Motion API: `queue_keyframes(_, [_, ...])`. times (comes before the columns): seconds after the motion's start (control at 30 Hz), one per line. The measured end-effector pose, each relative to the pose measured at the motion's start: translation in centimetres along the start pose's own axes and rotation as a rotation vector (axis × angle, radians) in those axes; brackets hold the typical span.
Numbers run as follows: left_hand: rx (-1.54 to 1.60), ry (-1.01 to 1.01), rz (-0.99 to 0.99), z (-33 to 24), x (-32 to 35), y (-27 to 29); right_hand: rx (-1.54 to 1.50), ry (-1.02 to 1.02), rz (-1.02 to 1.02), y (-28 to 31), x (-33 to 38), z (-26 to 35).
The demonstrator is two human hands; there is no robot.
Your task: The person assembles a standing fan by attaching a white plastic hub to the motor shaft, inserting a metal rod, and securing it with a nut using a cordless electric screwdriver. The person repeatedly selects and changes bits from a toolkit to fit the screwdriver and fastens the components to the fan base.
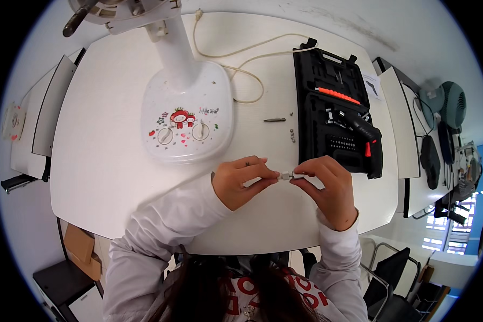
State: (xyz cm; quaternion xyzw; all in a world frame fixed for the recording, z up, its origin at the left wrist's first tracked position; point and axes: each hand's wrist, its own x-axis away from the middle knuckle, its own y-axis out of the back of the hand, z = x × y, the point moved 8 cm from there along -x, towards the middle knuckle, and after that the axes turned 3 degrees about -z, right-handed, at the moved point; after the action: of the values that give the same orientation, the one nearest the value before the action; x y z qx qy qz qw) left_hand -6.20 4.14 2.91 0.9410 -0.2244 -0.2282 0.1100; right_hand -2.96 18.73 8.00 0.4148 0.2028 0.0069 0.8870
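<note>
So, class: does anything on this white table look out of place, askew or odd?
Yes. A screwdriver bit and a few small screws lie loose on the white table, outside the open black tool case. Both hands, left hand and right hand, pinch one small white part between them.

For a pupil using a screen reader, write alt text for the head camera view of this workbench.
Seen from above, a person's left hand and right hand pinch a small white part between their fingers over a white table. Beyond stand a white fan base with two dials, a loose screwdriver bit and an open black tool case.
</note>
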Motion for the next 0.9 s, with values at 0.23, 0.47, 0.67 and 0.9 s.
queue_keyframes(0.23, [0.033,0.026,0.019,-0.3,-0.1,-0.2,-0.089,0.029,0.023,-0.6,0.1,-0.2])
queue_keyframes(0.47, [0.095,0.079,0.017,0.5,-0.3,-0.1,-0.157,-0.046,0.071,-0.8,-0.1,-0.6])
queue_keyframes(0.67, [0.175,0.116,0.028,1.5,-0.2,0.1,-0.176,-0.172,-0.109,2.6,0.0,-2.9])
queue_keyframes(0.9, [0.409,0.445,0.055,4.2,0.7,-1.4,0.344,-0.347,-0.157,5.5,-1.6,-9.4])
